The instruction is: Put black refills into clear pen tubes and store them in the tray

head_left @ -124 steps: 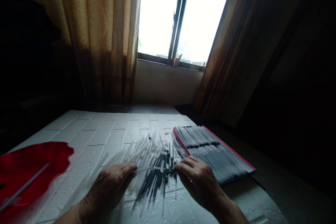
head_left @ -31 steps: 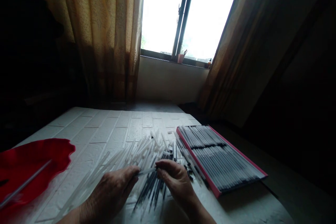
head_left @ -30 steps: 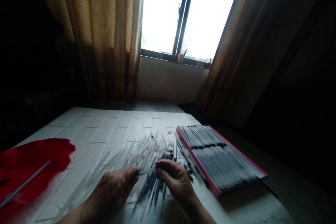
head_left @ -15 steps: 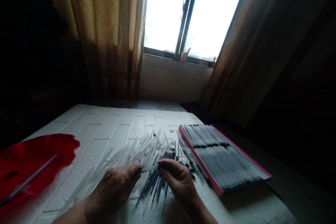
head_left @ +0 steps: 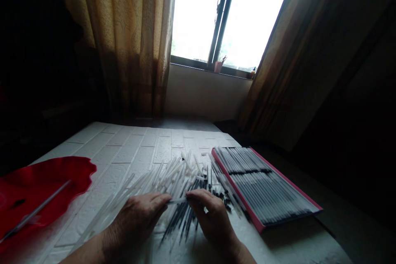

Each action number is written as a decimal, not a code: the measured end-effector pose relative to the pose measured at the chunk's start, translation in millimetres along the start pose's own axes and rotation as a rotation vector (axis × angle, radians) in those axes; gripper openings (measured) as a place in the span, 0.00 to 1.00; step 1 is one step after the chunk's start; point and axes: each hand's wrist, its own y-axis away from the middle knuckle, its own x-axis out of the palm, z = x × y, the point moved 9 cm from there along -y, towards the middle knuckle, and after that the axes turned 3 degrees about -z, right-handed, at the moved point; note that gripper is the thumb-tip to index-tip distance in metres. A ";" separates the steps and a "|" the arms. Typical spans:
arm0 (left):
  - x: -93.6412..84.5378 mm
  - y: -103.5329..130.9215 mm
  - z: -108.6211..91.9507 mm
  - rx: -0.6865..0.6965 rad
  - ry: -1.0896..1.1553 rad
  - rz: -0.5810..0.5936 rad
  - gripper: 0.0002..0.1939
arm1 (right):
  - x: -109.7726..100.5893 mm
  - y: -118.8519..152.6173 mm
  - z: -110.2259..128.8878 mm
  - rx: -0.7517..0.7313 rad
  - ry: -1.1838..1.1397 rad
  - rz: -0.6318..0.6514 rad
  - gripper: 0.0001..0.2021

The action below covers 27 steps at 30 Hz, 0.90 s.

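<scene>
Between my two hands lies a slim translucent pen barrel [head_left: 177, 201], roughly level. My left hand [head_left: 139, 216] pinches its left end between thumb and fingers. My right hand [head_left: 210, 218] grips the other end, where a small dark part shows at the fingertips; I cannot make out exactly what it is. Beneath and beyond the hands, clear pen barrels [head_left: 173, 171] lie in a loose heap. Several dark pen refills [head_left: 176, 220] spread under my right hand, and small black pen caps [head_left: 227, 204] are scattered just right of it.
A pink-edged box [head_left: 261, 227] holding two rows of assembled-looking pens [head_left: 262, 196] stands at the right. On the left, a red scalloped tray [head_left: 77, 169] has a single pen [head_left: 40, 210] in it. The white brick-patterned table [head_left: 123, 152] reaches toward a curtained window [head_left: 198, 12].
Both hands keep hold of the pen barrel, nearly in place. My left fingers have straightened a little along it. The whole view has shifted very slightly.
</scene>
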 end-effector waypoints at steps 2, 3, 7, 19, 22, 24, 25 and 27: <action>-4.3 -1.2 -1.8 0.003 -0.002 -0.022 0.12 | 0.5 0.3 -0.4 0.006 0.014 0.010 0.08; -6.4 -1.7 -2.4 0.002 -0.003 -0.037 0.12 | 0.6 0.4 -0.4 0.012 0.029 0.016 0.07; -8.5 -2.7 -3.5 0.001 -0.002 -0.054 0.13 | 1.6 0.2 1.5 0.029 0.120 0.059 0.07; -13.0 -4.6 -12.2 0.039 -0.014 -0.059 0.16 | 11.7 7.3 -14.6 0.044 0.325 0.098 0.25; -9.9 -3.6 -5.9 -0.001 0.021 -0.051 0.15 | 7.9 7.4 -16.4 0.104 0.204 0.095 0.15; -7.4 -3.0 -1.2 -0.028 0.041 -0.043 0.14 | 3.7 6.1 -14.2 0.132 0.125 0.074 0.10; -6.4 -2.8 0.3 -0.034 0.051 -0.039 0.14 | 2.2 5.1 -11.9 0.130 0.099 0.065 0.09; -5.3 -2.6 1.6 -0.035 0.066 -0.036 0.13 | 0.8 3.3 -6.6 0.106 0.076 0.057 0.06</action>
